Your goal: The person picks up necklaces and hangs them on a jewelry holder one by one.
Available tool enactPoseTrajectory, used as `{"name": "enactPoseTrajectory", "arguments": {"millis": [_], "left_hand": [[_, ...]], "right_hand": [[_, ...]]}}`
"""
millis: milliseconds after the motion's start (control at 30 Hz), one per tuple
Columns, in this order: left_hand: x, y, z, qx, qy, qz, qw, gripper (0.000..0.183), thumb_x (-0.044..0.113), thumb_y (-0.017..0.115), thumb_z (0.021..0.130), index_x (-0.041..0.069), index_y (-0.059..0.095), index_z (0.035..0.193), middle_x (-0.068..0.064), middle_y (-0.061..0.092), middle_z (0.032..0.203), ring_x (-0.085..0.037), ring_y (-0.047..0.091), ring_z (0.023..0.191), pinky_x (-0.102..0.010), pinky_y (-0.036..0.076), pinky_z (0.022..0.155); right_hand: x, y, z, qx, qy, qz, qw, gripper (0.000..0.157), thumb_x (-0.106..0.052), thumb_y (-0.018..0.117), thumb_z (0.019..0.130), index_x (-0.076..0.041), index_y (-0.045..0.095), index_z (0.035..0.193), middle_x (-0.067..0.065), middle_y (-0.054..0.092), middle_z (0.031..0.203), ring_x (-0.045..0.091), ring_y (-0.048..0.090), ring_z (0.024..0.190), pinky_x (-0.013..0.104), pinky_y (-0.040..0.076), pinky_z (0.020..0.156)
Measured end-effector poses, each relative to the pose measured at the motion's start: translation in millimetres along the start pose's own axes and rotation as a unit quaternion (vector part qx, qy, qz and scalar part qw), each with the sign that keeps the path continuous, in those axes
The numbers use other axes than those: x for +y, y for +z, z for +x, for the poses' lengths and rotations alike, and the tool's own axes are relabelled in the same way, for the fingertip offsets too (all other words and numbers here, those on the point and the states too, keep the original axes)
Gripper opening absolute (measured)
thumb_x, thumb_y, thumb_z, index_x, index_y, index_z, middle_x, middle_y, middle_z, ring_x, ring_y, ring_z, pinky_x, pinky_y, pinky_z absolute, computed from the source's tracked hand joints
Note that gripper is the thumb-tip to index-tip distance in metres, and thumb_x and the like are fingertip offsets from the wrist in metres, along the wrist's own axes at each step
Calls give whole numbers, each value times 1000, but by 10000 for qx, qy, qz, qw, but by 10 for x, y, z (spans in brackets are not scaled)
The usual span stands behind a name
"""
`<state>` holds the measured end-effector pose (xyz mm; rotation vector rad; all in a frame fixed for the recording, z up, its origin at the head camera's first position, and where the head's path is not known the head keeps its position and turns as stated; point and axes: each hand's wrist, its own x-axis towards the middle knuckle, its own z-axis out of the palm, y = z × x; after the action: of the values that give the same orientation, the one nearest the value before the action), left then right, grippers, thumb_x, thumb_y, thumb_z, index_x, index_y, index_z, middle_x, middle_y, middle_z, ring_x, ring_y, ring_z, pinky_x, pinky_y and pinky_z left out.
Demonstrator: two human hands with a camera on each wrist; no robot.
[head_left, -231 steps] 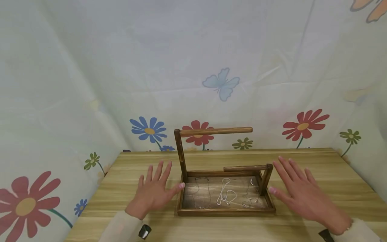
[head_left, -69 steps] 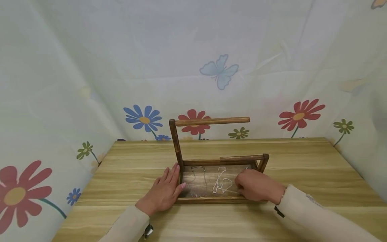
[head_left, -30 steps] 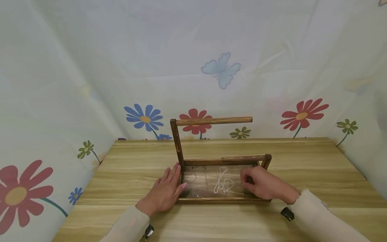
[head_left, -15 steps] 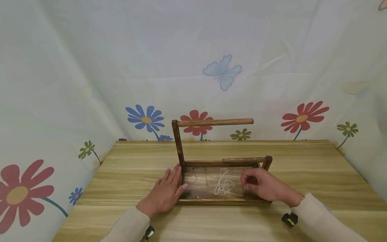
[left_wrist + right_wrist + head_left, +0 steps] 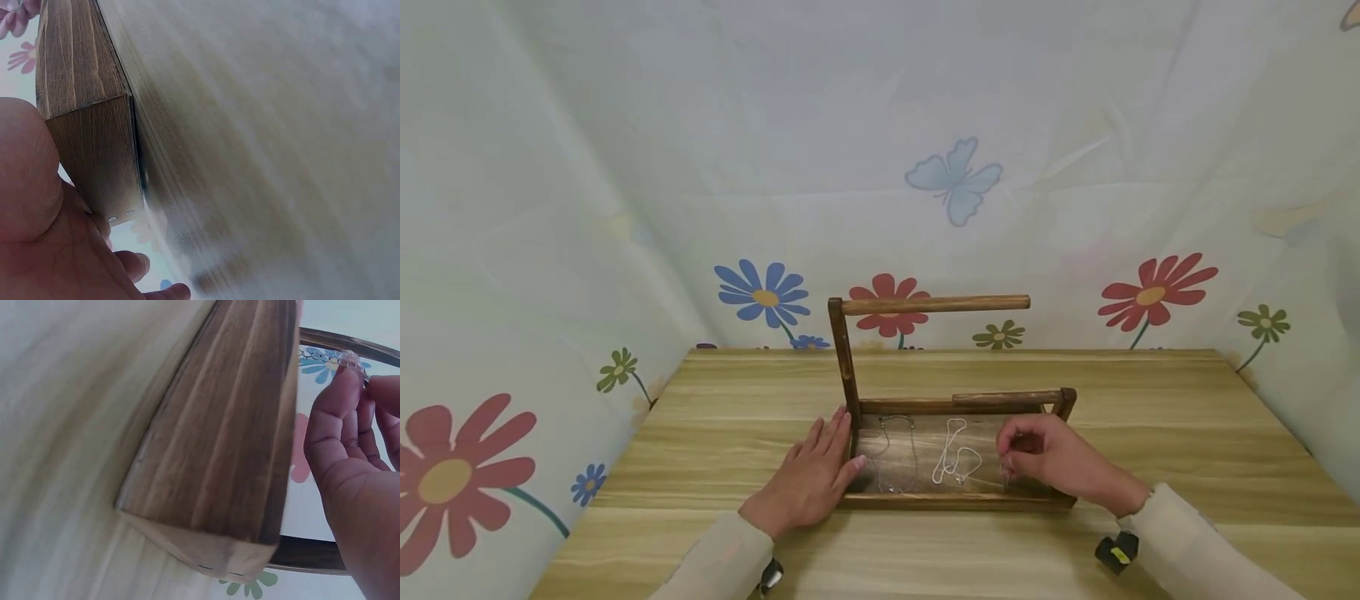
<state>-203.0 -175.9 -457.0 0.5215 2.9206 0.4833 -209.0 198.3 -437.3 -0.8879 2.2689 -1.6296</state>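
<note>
My right hand [image 5: 1063, 458] is over the right end of a dark wooden tray [image 5: 955, 502] and pinches a thin silver chain [image 5: 312, 355] between thumb and fingers. Part of that chain hangs below the fingertips in the head view; the rest is hidden by the hand. My left hand [image 5: 805, 479] rests against the tray's left end, fingers extended and thumb over the rim. In the left wrist view, the left palm [image 5: 56, 256] is beside a tray corner. Inside the tray lie a bright silver chain [image 5: 950, 450] in loops and a darker thin chain [image 5: 914, 450] at the left.
From the tray's back left rises a post with a high wooden bar [image 5: 936, 305]. A shorter, lower bar [image 5: 1007, 398] extends leftward from a post at the right. The tray stands on a wood-grain table [image 5: 700, 433], before a flower-printed cloth [image 5: 760, 150].
Both hands were spread beside the tray; the left now rests on its left end. The right reached into the right part, picked at the chain there and now holds it slightly raised.
</note>
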Motion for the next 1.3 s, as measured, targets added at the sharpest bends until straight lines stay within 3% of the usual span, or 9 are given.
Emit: {"name": "enactPoseTrajectory", "arguments": {"millis": [300, 633, 767, 1000, 1300], "left_hand": [[7, -19, 0, 59, 39, 36, 10000, 74, 52, 36, 112, 8, 16, 168, -7, 9, 178, -41, 14, 163, -70, 25, 122], [-4, -1, 6, 75, 40, 111, 9999, 74, 52, 35, 112, 8, 16, 168, -7, 9, 178, -41, 14, 163, -69, 26, 122], [-5, 4, 10, 76, 46, 122, 9999, 74, 52, 35, 112, 8, 16, 168, -7, 10, 178, -41, 15, 163, -69, 27, 122], [-6, -8, 14, 94, 8, 76, 9999, 75, 53, 37, 111, 8, 17, 168, -8, 11, 178, -41, 15, 163, -70, 26, 122], [-15, 21, 7, 82, 35, 64, 9999, 74, 53, 37, 111, 9, 17, 168, -7, 10, 178, -41, 15, 163, -70, 26, 122]], "right_hand": [[-137, -48, -21, 59, -142, 174, 9997, 5, 7, 60, 98, 3, 64, 97, -1, 63, 94, 8, 64, 82, 30, 59, 75], [-346, -102, -41, -225, -167, 305, 9991, 7, 3, 51, 106, 5, 56, 100, 15, 58, 96, 22, 66, 83, 30, 61, 76], [-437, -80, -54, -154, -214, -18, 9996, 8, 6, 51, 105, 3, 55, 98, 19, 57, 94, 26, 65, 80, 29, 60, 74], [-612, -37, -73, 374, -909, -965, 9905, 24, 19, 54, 96, -5, 58, 92, 9, 57, 86, 22, 58, 74, 29, 53, 65], [-788, -74, -55, 706, -1049, -1324, 9831, 29, 22, 54, 94, -7, 58, 90, 6, 58, 88, 17, 58, 76, 26, 53, 64]]}}
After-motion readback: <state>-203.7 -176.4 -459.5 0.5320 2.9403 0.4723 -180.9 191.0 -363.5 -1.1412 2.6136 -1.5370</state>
